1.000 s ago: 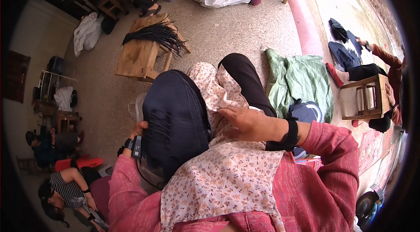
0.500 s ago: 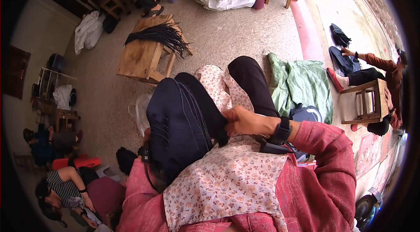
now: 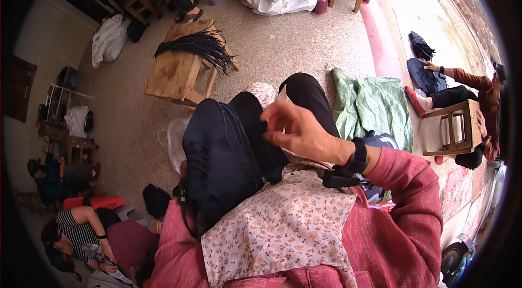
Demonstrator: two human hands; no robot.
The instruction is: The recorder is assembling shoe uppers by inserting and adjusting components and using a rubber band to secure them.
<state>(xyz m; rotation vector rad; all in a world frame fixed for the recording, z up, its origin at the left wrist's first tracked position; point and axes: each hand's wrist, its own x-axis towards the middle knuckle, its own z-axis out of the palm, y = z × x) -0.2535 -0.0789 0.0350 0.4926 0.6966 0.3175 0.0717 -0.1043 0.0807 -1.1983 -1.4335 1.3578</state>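
Note:
A dark blue cloth (image 3: 220, 152) with stitched lines lies over my left thigh, on top of my floral apron (image 3: 283, 223). My right hand (image 3: 298, 131) hovers just above the cloth's right edge and the apron. Its fingers are curled, thumb and forefinger close together, and I cannot make out anything between them. A black band sits on that wrist. Of my left hand (image 3: 182, 173) only a sliver shows at the cloth's left edge, where it grips the cloth from underneath.
A low wooden stool (image 3: 174, 73) carrying a bundle of black strips (image 3: 198, 44) stands ahead on the left. A green cloth (image 3: 378, 104) lies on the floor to my right, beside another stool (image 3: 454, 125) and a seated person (image 3: 462, 84). More people sit at lower left (image 3: 76, 228).
My right hand has let go of the cloth's right edge and risen above it, fingers curling. The cloth has stayed on my thigh.

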